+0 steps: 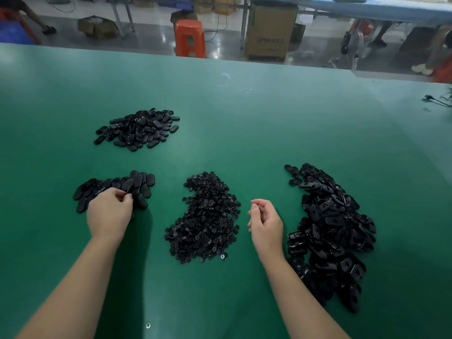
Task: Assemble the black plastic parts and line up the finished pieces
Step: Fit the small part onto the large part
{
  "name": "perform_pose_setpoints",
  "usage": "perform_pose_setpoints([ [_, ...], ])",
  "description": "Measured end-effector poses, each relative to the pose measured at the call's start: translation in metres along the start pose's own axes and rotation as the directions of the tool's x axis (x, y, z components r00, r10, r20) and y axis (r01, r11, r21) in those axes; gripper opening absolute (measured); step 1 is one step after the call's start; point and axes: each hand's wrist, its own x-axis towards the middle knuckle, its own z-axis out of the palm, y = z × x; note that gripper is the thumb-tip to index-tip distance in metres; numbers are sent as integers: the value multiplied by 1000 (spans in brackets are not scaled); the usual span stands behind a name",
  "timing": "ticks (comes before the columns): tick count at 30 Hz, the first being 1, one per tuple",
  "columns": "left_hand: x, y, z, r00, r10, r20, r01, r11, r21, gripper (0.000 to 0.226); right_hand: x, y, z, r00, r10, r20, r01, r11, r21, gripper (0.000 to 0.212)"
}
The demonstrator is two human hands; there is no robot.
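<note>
Placing a finished black oval plastic piece (pixel 127 185) into the row (pixel 115 189): left hand (pixel 110 211) pinches it; right hand (pixel 265 222), loosely curled and empty, should next fetch parts.

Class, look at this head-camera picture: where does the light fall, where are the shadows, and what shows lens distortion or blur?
Head view: the green table is brightest at its far middle and darkens toward the near corners; a dark shadow lies under the left hand and forearm; the table's far edge bows, a wide-angle effect; the background floor looks soft, and the black pieces in the right pile show small glints.
</note>
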Motion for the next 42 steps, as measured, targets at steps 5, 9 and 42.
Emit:
perform_pose_setpoints([
  [5,-3,5,1,999,17,-33,-21,995,-97,17,0,-2,1,1000,0,1,0,999,-40,14],
  [9,-18,27,14,948,317,34,-308,939,-156,19,-1,-3,0,1000,9,2,-8,999,-49,13],
  [42,-36,44,56,867,457,198,-387,868,-311,14,101,-38,-47,970,152,192,132,334,-933,49],
])
